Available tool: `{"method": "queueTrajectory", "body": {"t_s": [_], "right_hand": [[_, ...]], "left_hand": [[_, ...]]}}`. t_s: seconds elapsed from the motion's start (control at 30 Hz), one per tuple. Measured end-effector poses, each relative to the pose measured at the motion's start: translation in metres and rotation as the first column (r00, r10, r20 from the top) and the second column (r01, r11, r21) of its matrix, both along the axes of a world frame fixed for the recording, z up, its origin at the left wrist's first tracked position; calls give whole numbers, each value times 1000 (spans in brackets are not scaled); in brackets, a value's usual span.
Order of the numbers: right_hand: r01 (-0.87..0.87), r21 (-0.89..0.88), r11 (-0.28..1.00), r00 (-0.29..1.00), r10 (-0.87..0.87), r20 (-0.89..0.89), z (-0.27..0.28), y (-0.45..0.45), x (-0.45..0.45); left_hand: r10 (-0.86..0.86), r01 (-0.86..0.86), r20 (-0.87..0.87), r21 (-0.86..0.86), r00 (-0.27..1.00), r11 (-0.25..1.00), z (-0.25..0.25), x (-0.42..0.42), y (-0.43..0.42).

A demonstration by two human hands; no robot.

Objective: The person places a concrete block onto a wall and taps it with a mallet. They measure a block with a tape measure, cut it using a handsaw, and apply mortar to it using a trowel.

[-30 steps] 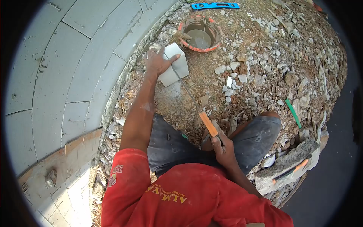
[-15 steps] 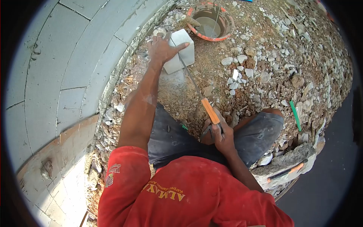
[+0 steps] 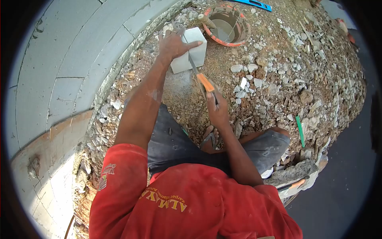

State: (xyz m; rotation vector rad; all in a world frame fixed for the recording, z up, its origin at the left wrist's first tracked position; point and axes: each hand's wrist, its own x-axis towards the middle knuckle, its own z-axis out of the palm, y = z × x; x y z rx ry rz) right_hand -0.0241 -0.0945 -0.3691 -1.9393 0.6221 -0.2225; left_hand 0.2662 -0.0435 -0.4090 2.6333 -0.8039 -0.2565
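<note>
My right hand [image 3: 217, 109] grips the handsaw [image 3: 205, 83]; my left hand [image 3: 172, 47], fingers spread, pins the white block [image 3: 198, 52]. The cut looks begun, unfinished; depth unclear.

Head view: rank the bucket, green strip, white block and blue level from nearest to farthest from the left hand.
From the left hand:
1. White block: directly under the hand.
2. Bucket: to its right.
3. Blue level: ahead-right, past the bucket.
4. Green strip: far right.
</note>
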Motion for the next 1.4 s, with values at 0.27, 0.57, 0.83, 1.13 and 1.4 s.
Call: {"method": "queueTrajectory", "body": {"t_s": [0.27, 0.57, 0.83, 1.13, 1.4], "right_hand": [[-18, -96, 995, 999, 21, 30, 53, 28, -92], [-47, -14, 999, 999, 47, -12, 12, -12, 64], [-92, 31, 995, 986, 95, -139, 2, 15, 9], [-110, -111, 988, 938, 66, -342, 66, 17, -127], [-189, -247, 950, 965, 133, -226, -21, -31, 59]], "left_hand": [[10, -10, 11, -57, 1000, 998, -5, 21, 4], [-33, 31, 130, 19, 991, 999, -8, -8, 10], [-112, 114, 81, -22, 990, 993, 10, -43, 39], [-101, 101, -98, -12, 990, 995, 22, -37, 28], [-9, 6, -127, -18, 992, 1000, 20, -12, 16]]}}
